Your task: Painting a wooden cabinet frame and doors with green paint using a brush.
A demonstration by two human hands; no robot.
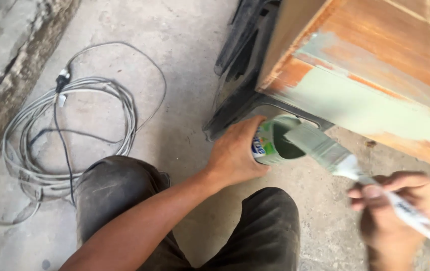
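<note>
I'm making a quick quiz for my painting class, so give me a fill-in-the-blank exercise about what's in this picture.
1. The left hand holds a small can of pale ____ paint.
2. The right hand holds a flat ____ by its white handle, bristles at the can's mouth.
3. A coiled grey ____ lies on the concrete floor beside the person's knee.
4. The wooden panel is only ____ painted, with bare orange-brown wood showing.

Missing words: green; paintbrush; cable; partly

Coiled grey cable [69, 135] on concrete floor [185, 40]

One paint can [275, 143], one brush [325, 148], one wooden door [375, 75] (partly painted), one coiled cable [69, 135]
</note>
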